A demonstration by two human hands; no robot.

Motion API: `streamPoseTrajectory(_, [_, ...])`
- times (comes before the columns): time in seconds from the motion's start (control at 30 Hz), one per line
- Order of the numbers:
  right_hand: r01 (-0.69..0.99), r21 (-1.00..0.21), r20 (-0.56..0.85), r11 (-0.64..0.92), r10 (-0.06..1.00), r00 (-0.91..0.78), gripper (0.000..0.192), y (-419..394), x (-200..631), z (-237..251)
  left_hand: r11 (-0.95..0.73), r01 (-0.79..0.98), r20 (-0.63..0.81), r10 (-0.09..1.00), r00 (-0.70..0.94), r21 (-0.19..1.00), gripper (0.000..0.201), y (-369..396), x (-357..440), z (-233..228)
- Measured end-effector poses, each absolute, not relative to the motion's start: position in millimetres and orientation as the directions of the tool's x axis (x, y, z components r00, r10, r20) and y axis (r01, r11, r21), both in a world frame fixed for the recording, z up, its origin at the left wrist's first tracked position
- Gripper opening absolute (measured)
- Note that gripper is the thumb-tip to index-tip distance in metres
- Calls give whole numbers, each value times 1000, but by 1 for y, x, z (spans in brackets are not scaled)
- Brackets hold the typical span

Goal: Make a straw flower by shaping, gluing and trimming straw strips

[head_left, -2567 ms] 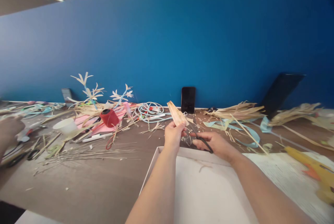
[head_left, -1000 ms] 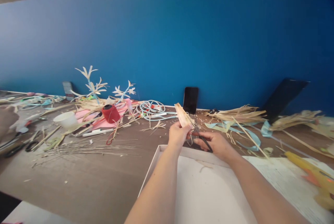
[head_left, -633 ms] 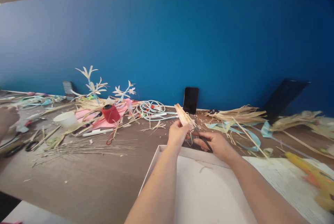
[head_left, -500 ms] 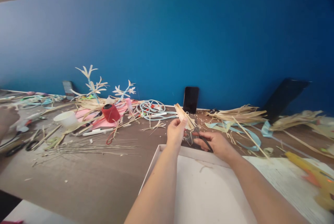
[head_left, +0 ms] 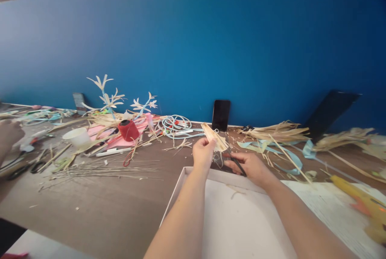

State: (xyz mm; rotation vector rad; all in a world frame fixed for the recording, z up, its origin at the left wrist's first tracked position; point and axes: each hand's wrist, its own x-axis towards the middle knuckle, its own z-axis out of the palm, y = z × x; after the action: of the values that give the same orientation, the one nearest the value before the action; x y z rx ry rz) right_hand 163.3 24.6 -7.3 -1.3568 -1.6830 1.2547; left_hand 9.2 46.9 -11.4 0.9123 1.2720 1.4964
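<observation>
Pinched in my left hand (head_left: pixel 204 152) is a strip of dried husk (head_left: pixel 217 138), pale and tan, slanting down toward the right. My right hand (head_left: pixel 245 164) is closed on dark scissors (head_left: pixel 239 165), whose blades point up and left at the lower right end of the strip. Whether the blades touch the husk I cannot tell. Beneath both wrists lies a white shallow box lid (head_left: pixel 241 218). A black phone (head_left: pixel 221 115) leans on the blue partition just behind the strip.
To the left stand husk flowers (head_left: pixel 111 100), a red thread spool (head_left: pixel 128 130), a white cup (head_left: pixel 76 137) and thin wires (head_left: pixel 105 171). On the right are dried husks (head_left: pixel 274 132), blue ribbon (head_left: pixel 294 166) and a yellow glue gun (head_left: pixel 362 200). Another person's hand (head_left: pixel 10 138) is at far left.
The husk strip has tilted and turned a little in my left hand, its lower end now showing broader beside the scissors. My right hand stays nearly still.
</observation>
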Motion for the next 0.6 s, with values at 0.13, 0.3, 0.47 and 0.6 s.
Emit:
streamPoseTrajectory(0.13, [364,-930,-48,61,958,-282,52,26,165,-10,-35,-151,-9,960,-281,988,21,46,9,-11])
streamPoseTrajectory(0.3, [350,-933,-30,79,955,-296,49,29,166,-13,-37,-151,-8,959,-283,988,21,47,8,-11])
streamPoseTrajectory(0.47, [372,-925,-37,74,959,-282,48,29,166,-13,-32,-155,-14,958,-287,987,22,46,9,-11])
streamPoseTrajectory(0.6, [364,-930,-53,58,956,-289,47,28,165,-12,-34,-158,-12,959,-283,987,23,46,9,-12])
